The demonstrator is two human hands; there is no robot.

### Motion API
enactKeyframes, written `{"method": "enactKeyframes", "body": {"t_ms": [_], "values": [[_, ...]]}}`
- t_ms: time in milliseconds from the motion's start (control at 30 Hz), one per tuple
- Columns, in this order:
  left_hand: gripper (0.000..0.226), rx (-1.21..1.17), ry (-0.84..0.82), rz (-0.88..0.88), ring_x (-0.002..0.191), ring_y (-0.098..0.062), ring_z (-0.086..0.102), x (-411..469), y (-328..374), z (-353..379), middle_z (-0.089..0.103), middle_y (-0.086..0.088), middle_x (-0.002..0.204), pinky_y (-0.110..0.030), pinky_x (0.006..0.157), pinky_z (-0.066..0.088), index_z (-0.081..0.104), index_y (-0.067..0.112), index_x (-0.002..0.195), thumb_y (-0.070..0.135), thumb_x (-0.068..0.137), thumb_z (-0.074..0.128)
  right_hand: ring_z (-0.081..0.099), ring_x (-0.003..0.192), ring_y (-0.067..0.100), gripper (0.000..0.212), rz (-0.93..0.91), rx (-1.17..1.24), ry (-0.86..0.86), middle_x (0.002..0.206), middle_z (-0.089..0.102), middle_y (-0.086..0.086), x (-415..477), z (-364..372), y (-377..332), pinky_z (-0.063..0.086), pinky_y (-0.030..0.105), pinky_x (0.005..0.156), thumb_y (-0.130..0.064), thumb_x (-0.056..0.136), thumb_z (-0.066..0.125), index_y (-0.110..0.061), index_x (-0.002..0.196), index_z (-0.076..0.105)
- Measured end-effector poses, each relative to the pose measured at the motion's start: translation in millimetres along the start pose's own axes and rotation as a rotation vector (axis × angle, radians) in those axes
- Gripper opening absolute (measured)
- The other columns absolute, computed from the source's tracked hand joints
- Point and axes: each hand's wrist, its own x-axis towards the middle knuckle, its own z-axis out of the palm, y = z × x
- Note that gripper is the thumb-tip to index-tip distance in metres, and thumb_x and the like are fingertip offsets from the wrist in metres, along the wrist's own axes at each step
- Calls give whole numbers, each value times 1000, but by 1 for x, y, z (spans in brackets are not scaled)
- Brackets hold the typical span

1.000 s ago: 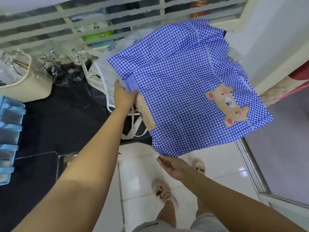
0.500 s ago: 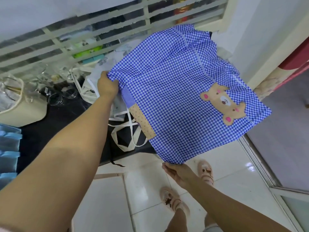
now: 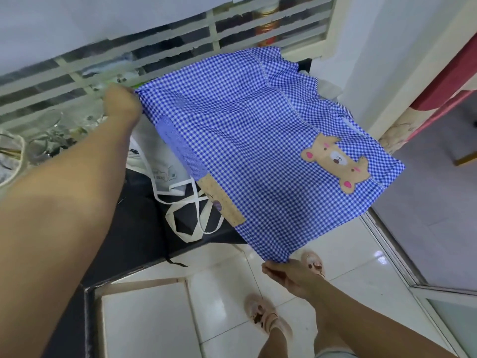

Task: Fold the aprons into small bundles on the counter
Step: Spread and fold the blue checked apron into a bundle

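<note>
A blue-and-white gingham apron [image 3: 253, 151] with a tan bear patch [image 3: 338, 164] is stretched out flat in the air over the right end of the black counter [image 3: 139, 228]. My left hand [image 3: 121, 104] grips its far left corner near the window bars. My right hand [image 3: 286, 273] pinches the near corner below, over the floor. A white apron [image 3: 160, 161] with cream straps [image 3: 191, 218] lies on the counter, partly hidden under the blue one.
Glassware [image 3: 44, 140] and a cream container [image 3: 10, 161] crowd the counter's left side. A barred window [image 3: 180, 47] runs behind. White tiled floor [image 3: 348, 267] lies below, with a wall [image 3: 387, 60] and a doorway at the right.
My left hand has slid along the apron's edge to its far corner and lifted it up and back toward the window. The right hand keeps its hold on the near corner.
</note>
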Motion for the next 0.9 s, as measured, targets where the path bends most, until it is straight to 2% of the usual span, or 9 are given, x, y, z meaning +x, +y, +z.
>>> {"method": "enactKeyframes", "body": {"t_ms": [167, 267, 367, 433, 533, 600, 633, 733, 900], "values": [[47, -206, -119, -233, 116, -28, 59, 36, -33, 33, 59, -13, 128, -38, 94, 52, 54, 5, 131, 20, 87, 54, 70, 84, 29, 24, 1, -239, 46, 94, 69, 17, -1, 7, -6, 59, 30, 69, -2, 84, 68, 2, 106, 60], [75, -522, -98, -423, 109, -30, 62, -2, -43, 47, 62, -13, 121, -41, 91, 53, 47, -1, 133, 42, 74, 67, 70, 68, 24, 37, 134, -625, 105, 93, 67, 16, -10, 15, -15, 58, 29, 61, -29, 89, 66, -7, 116, 51], [60, -727, -195, -510, 95, -21, 62, -96, -13, 42, 61, -4, 108, -34, 85, 54, 52, 6, 124, 49, 84, 65, 64, 54, 15, 26, 154, -1215, 138, 66, 65, 3, -30, 27, -34, 58, 25, 59, -35, 92, 60, -9, 90, 56], [54, -787, -264, -539, 92, -19, 64, -130, -18, 55, 64, -4, 108, -33, 84, 55, 56, 10, 116, 49, 81, 69, 59, 52, 11, 28, 2, -1434, 142, 63, 62, -1, -45, 43, -49, 51, 20, 54, -35, 93, 58, -13, 77, 56], [53, -777, -354, -551, 94, -22, 65, -159, -32, 64, 66, -2, 107, -39, 88, 55, 60, 12, 97, 55, 70, 75, 57, 93, 12, 24, -609, -1489, 288, 104, 60, 0, -56, 65, -69, 46, 22, 82, -42, 95, 51, -19, 103, 55], [48, -733, -406, -533, 92, -22, 66, -170, -41, 65, 68, -3, 104, -40, 84, 56, 61, 14, 93, 53, 69, 76, 29, 138, 20, 53, -951, -1404, 356, 150, 31, 1, -48, 68, -86, 22, 31, 113, -52, 93, 47, -27, 139, 38], [43, -735, -425, -531, 89, -21, 67, -175, -45, 67, 69, -4, 102, -38, 80, 56, 61, 11, 94, 47, 75, 75, 8, 146, 24, 66, -1022, -1402, 370, 159, 11, 0, -38, 66, -94, 7, 36, 116, -62, 90, 40, -35, 147, 23], [28, -734, -582, -542, 87, -19, 67, -195, -48, 72, 70, -7, 98, -32, 72, 56, 60, 5, 101, 26, 85, 71, -20, 144, 31, 83, -950, -1505, 378, 158, -22, 0, -4, 51, -106, -6, 55, 114, -87, 72, 11, -51, 145, -6], [12, -667, -534, -496, 71, -26, 60, -208, -48, 70, 64, -14, 87, -35, 68, 50, 59, 9, 82, -2, 82, 61, -22, 142, 38, 105, -753, -1617, 293, 155, -29, 0, 16, 53, -107, -2, 69, 108, -98, 49, -4, -53, 143, -12]]}}
